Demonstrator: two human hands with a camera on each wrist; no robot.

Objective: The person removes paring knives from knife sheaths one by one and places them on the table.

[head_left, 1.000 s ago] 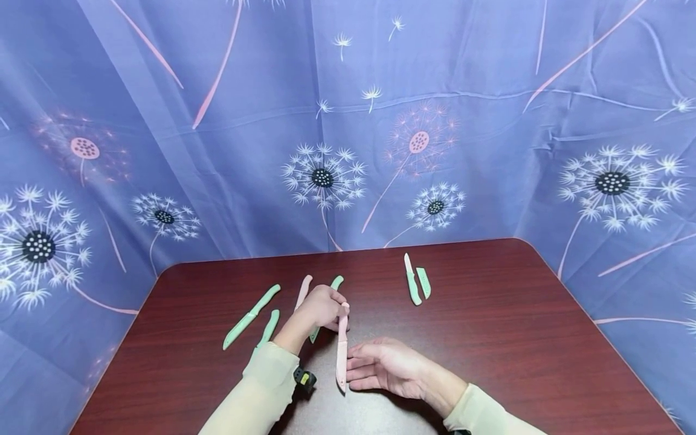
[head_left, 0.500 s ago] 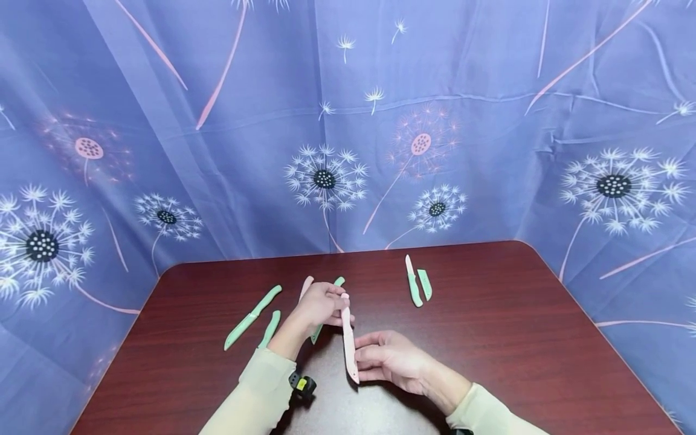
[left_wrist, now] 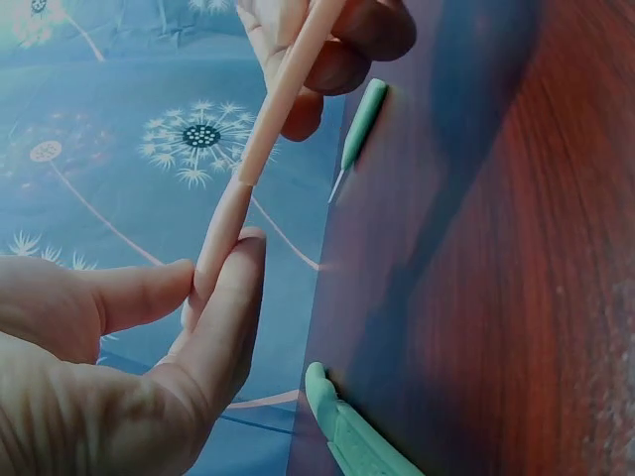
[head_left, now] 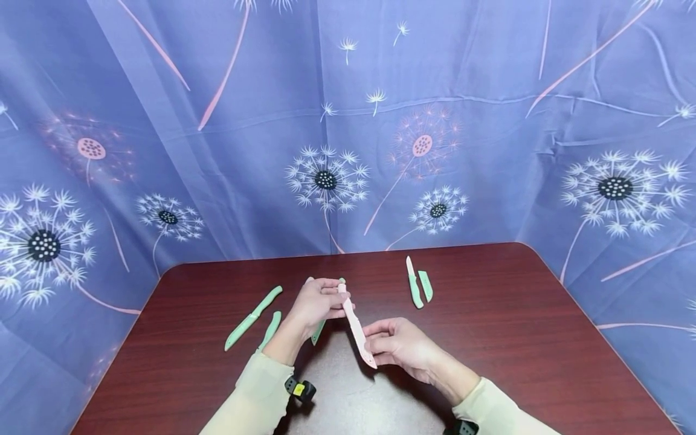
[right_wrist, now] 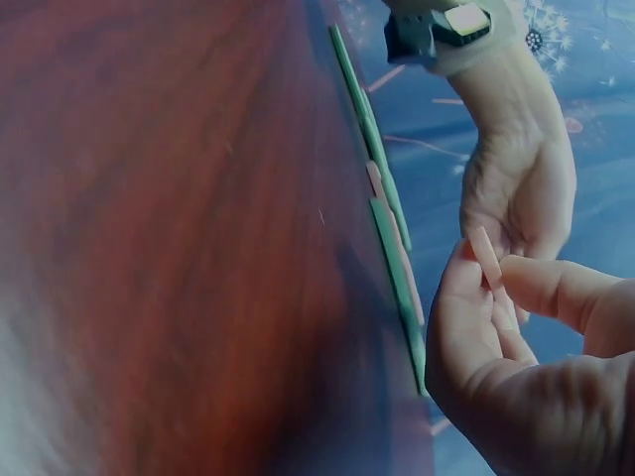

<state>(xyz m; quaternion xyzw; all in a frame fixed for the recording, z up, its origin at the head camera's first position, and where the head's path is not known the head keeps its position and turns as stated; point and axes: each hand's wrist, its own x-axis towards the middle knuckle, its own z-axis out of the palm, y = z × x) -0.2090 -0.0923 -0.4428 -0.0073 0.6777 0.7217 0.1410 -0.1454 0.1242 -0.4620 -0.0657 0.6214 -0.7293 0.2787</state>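
A pink knife [head_left: 354,323] in a pink blade cover is held above the table between both hands. My left hand [head_left: 312,305] pinches its handle between thumb and fingers, clearly so in the left wrist view. At the covered blade end, my right hand [head_left: 405,350] grips the pink cover [right_wrist: 486,260] with thumb and fingers. Behind the left hand a green covered knife [head_left: 318,332] lies on the table, mostly hidden. A second pink knife is largely hidden there too; part of it shows in the right wrist view.
To the left lie a long green knife [head_left: 252,319] and a shorter green one [head_left: 272,326], partly behind the left forearm. At the back right, a green-handled knife [head_left: 414,287] with bare white blade lies beside its green cover [head_left: 426,286]. A patterned curtain [head_left: 348,133] hangs behind the brown table [head_left: 516,326].
Both hands have risen slightly with the pink knife, whose covered tip has swung to the right. The right hand's fingers, loosely beside the cover before, now pinch it.
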